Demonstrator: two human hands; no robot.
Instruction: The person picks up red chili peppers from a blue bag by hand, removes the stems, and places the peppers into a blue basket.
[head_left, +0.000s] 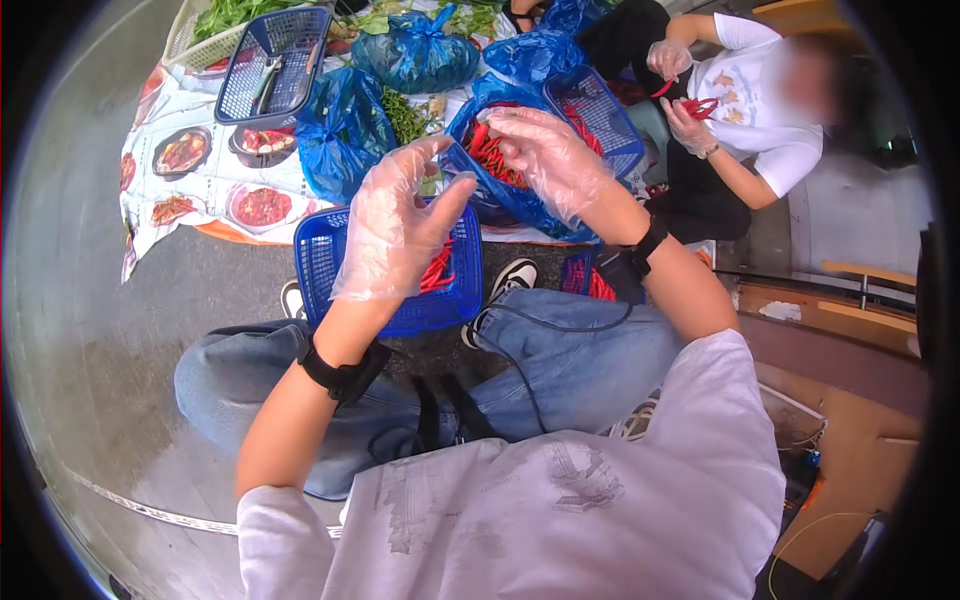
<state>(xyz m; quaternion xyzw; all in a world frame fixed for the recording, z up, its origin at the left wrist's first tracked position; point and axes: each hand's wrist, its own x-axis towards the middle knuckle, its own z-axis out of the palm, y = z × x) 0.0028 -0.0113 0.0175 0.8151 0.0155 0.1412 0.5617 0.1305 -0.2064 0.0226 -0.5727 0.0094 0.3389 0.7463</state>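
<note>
In a clear plastic glove, my left hand [400, 222] is raised above a blue basket [390, 322], its fingers apart and nothing seen between them. Red chilies [437, 270] lie in that basket, partly hidden by the hand. My right hand [548, 160], also gloved, is over a blue plastic bag [505, 207] full of red chilies [490, 158]. Its fingers are bent around a red chili [479, 137] near the fingertips.
Another person [750, 110] with gloved hands holds red chilies at the upper right. Nearby are a blue basket [628, 150], tied blue bags [418, 55], an empty-looking dark basket [240, 85] and a printed sheet [215, 180]. A cable crosses my leg.
</note>
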